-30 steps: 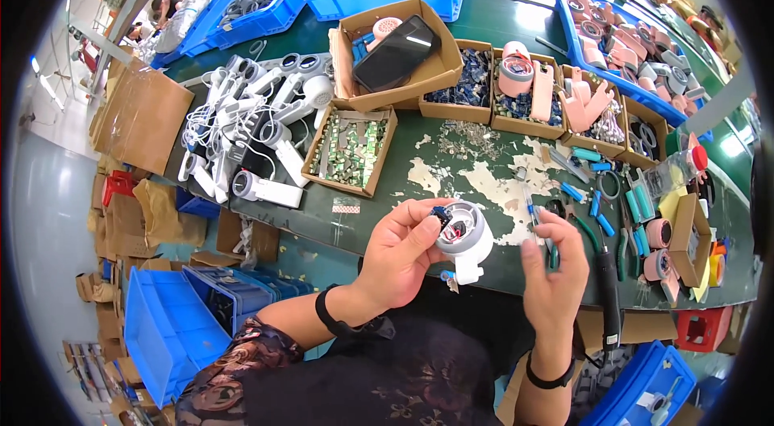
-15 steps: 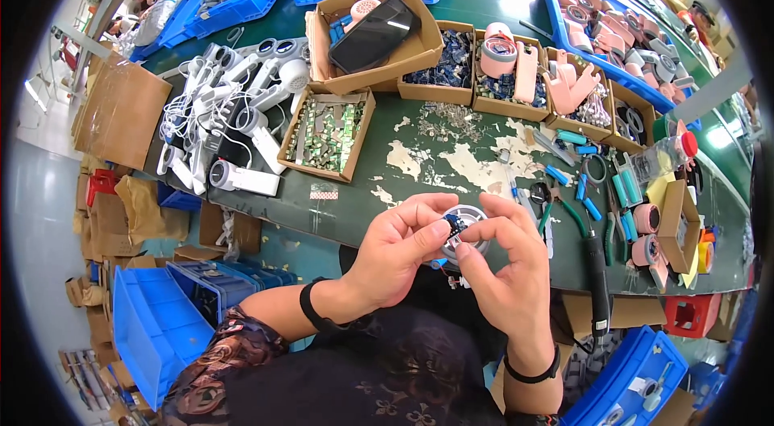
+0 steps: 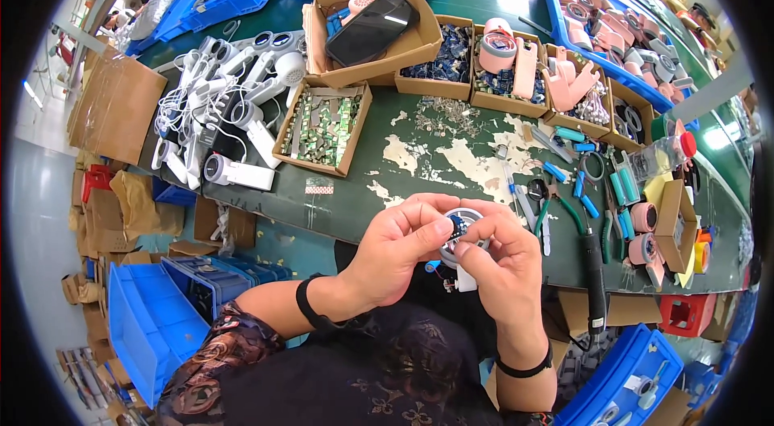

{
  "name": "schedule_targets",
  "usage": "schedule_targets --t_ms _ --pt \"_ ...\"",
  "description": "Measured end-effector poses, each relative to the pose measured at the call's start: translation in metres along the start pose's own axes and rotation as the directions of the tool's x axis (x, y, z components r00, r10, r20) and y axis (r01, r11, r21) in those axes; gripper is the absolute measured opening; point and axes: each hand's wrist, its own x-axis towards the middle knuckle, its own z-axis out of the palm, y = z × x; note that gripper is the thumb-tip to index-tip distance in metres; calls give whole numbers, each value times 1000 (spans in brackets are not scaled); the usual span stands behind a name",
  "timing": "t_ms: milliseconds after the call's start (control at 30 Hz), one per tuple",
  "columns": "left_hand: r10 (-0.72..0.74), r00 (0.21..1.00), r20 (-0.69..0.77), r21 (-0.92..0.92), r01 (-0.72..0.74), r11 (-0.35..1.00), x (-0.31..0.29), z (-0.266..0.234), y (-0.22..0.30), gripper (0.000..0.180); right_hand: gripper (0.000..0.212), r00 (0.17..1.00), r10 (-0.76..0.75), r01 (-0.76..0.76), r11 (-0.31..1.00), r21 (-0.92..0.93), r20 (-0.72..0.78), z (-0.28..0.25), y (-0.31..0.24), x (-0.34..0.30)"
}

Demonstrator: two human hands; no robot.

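Observation:
Just past the table's front edge, a white and grey round fan housing [image 3: 476, 253] is held between my two hands. A small blue circuit board [image 3: 458, 226] shows in its opening. My left hand [image 3: 385, 255] is closed around the housing's left side, its thumb against the board. On the other side my right hand [image 3: 509, 269] grips the housing, thumb and index finger pinched beside the board; what lies between those fingertips is hidden. Below, a white handle [image 3: 465, 279] hangs down with thin wires and a small blue part [image 3: 433, 266] near it.
Open cardboard boxes hold green boards [image 3: 324, 132], blue boards [image 3: 442, 63] and pink parts [image 3: 524, 75]. A black phone [image 3: 372, 29] lies on one box. White handheld fans [image 3: 242, 172] crowd the left. Pliers [image 3: 555, 199], blue cylinders and a black electric screwdriver [image 3: 595, 281] occupy the right.
My right hand's fingers have drawn in closer to the board and curled more. More of the white handle shows beneath the hands. The view has shifted slightly.

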Motion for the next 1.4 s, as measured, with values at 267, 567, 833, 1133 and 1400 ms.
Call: schedule_targets --t_ms 267,567,833,1133,1400 --pt "-48 999 3 -16 48 999 0 0 2 21 4 1000 24 -24 999 38 0 1 0 0" --pt "-102 995 -16 -75 101 992 0 1 -1 22 4 999 2 -1 1000 20 -48 4 1 -2" --pt "-131 991 7 -133 131 982 1 -2 1 28 5 999 6 -7 999 -37 -34 2 -3 -1" --pt "-62 995 80 -233 79 969 4 -3 -8 25 6 980 -191 169 946 -277 -56 6 -15 -9" --pt "49 989 138 -248 -13 969 5 -10 -16 22 13 916 -398 312 785 -536 -50 10 -20 -12"
